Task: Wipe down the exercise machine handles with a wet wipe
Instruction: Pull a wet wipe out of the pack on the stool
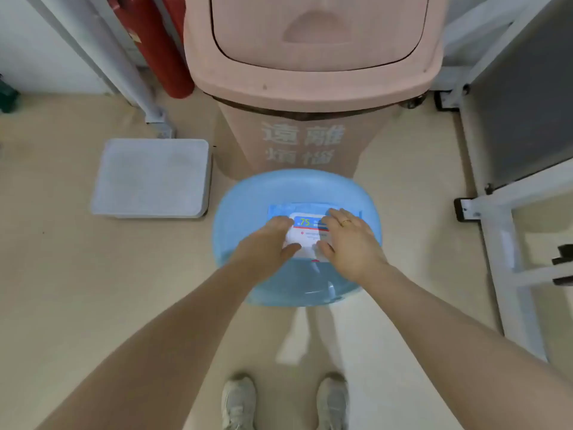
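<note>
**Both hands on the wipe pack, over the blue stool**

We look straight down at a round blue stool point(248, 212) standing on the beige floor point(62, 290), just in front of a pink swing-lid bin point(310, 72) with pale characters printed on its front. On the stool seat lies a flat pack of wet wipes point(305, 225), blue at the edges with a white label that shows a large "75" on a blue band above a red stripe.

Our left hand point(266, 240) rests on the left side of the pack, fingers curled over its upper left edge and thumb lying along its lower left part. Our right hand point(350, 240) covers the right side, fingers spread flat across the top right corner, thumb pressed near the lower middle of the label; a thin ring sits on one finger. Each grip is narrow and lies against the pack. The picture is blurred here, so we cannot tell whether the flap is lifted or whether any wipe has come out.

To the left of the stool a pale grey square scale point(152, 178) lies on the floor. A red fire extinguisher point(161, 48) stands behind it beside the bin. White metal frame legs point(502, 249) run along the right. Our two light sneakers point(238, 401) show at the bottom edge.
</note>
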The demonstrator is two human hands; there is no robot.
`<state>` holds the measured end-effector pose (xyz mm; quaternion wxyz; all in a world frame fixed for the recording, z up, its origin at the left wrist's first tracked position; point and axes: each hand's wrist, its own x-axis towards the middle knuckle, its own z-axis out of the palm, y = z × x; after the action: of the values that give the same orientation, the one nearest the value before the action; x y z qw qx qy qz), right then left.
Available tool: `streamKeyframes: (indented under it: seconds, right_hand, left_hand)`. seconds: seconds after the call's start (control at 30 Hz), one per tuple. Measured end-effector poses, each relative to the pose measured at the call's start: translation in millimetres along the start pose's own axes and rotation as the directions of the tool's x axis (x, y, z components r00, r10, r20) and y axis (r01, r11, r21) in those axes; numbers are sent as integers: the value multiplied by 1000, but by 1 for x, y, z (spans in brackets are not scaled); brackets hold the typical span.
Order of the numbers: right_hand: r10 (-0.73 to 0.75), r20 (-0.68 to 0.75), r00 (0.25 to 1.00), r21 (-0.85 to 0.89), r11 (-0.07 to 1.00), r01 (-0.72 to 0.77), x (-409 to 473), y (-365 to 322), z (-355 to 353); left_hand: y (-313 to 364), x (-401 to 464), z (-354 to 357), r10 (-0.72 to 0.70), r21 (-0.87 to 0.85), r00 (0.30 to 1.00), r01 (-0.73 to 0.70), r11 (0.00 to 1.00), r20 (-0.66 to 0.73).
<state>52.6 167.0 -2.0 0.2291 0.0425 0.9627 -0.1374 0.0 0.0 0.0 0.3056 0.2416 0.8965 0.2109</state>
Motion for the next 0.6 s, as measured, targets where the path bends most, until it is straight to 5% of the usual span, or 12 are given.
streamKeyframes:
  seconds: [0.43,0.53,0.6]
  right_hand:
    - [-266,-289,920,-253,948,195,35,8,12]
    - [-166,-279,946,-221,970,105,44,6,-5]
    - [165,-346,923,69,986,-150,46,8,-9]
  left_hand:
    - [-13,39,24,-43,-122,999,39,992,-33]
    - [-11,36,25,-104,-182,994,96,979,-36]
    - [-10,34,27,-134,-232,990,118,966,-54]
